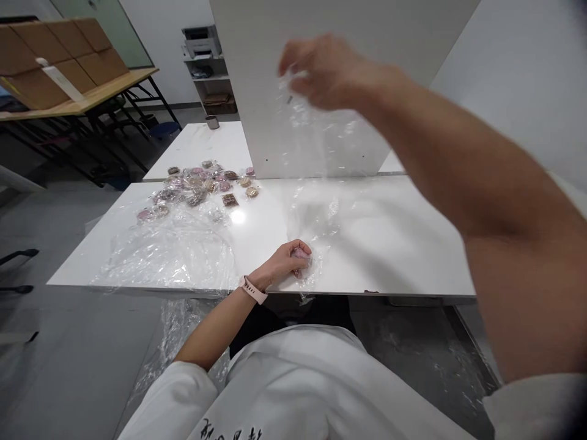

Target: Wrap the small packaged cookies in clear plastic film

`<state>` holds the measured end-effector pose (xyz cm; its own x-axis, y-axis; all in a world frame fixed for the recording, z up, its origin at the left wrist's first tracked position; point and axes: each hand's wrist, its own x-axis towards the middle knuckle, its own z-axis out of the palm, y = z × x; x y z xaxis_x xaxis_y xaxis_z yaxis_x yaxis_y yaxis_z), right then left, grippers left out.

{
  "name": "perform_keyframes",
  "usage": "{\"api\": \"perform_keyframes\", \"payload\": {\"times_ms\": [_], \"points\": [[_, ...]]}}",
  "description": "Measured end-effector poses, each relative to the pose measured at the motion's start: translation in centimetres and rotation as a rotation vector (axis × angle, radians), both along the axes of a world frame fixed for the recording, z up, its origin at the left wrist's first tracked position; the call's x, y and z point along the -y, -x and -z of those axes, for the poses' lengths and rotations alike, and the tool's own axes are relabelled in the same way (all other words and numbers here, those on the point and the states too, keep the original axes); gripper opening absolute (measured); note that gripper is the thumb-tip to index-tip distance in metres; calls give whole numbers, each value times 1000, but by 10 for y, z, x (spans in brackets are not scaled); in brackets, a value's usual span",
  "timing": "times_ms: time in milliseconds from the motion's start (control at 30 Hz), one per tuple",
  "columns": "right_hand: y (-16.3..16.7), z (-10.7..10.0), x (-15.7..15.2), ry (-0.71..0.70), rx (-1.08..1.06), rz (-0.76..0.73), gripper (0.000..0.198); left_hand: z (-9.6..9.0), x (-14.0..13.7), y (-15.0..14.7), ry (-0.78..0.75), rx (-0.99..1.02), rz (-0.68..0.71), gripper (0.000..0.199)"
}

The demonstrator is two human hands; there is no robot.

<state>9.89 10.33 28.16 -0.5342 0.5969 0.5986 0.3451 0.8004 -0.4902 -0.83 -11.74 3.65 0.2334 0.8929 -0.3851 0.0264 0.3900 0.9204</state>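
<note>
My left hand [287,260] rests low at the table's front edge, its fingers closed round a small pink item [300,255] in clear film. High above the table, my right hand [323,70] pinches the upper end of a sheet of clear plastic film [312,201]. The film hangs from there down to the pink item under my left hand. On the left of the table is a heap of small wrapped items [195,186], pink, brown and tan. A square brown one [230,200] lies at its near right side.
Crumpled clear film [169,250] covers the table's front left and hangs over its edge. A white panel [257,110] stands upright behind the table [389,256]. Cardboard boxes [59,55] sit on a wooden table at back left. A metal cup [212,121] stands farther back.
</note>
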Motion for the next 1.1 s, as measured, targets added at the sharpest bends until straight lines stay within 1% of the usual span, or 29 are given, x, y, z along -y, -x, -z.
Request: {"api": "perform_keyframes", "payload": {"times_ms": [33,100,133,167,233,267,300,333,367,400,433,500,533,567,600,633,700,767,800,867,933,967,1033,1100], "points": [[19,5,11,-33,185,-44,23,0,1,0,1,-1,-6,23],[42,14,39,-164,412,-133,44,2,3,0,-2,-7,-12,22],[45,20,54,-245,409,-174,49,3,4,0,-4,-9,-18,22],[43,28,68,-324,349,-199,48,3,5,0,-8,-5,-19,23],[27,53,94,-440,166,-186,37,1,7,0,-28,21,-12,23],[15,71,105,-466,53,-150,31,-2,6,1,-46,43,-2,23],[2,92,116,-447,-49,-111,28,-6,4,3,-71,67,7,23],[-12,118,126,-394,-148,-69,25,-11,0,5,-103,87,12,24],[-26,145,134,-301,-237,20,25,-16,-7,9,-142,96,9,25],[-40,173,140,-176,-245,88,26,-21,-15,14,-189,87,-5,26],[-53,201,143,-64,-141,89,28,-26,-25,21,-245,51,-31,27],[-80,247,141,83,159,86,33,-31,-48,36,-350,-111,-113,28],[-93,264,137,135,306,93,36,-31,-58,45,-376,-223,-152,29],[-106,276,130,174,423,106,38,-30,-66,53,-370,-330,-182,29],[-120,283,123,202,502,136,40,-28,-72,61,-341,-412,-202,28],[-132,285,116,220,537,179,41,-25,-75,68,-296,-460,-209,27],[-149,279,105,221,486,283,43,-19,-72,79,-214,-454,-204,24],[-153,268,105,196,379,335,42,-14,-60,85,-173,-390,-203,23],[-148,263,109,181,339,306,41,-12,-54,86,-154,-358,-200,24],[-130,258,122,153,332,137,39,-11,-40,87,-101,-302,-199,25],[-110,261,139,129,389,-49,41,-15,-29,88,-61,-251,-211,26],[-102,264,148,120,418,-105,38,-18,-24,89,-59,-225,-225,27],[-95,271,165,116,451,-132,32,-28,-15,90,-99,-177,-267,29],[-102,273,181,141,451,-128,33,-39,-7,89,-166,-140,-318,31]]}}
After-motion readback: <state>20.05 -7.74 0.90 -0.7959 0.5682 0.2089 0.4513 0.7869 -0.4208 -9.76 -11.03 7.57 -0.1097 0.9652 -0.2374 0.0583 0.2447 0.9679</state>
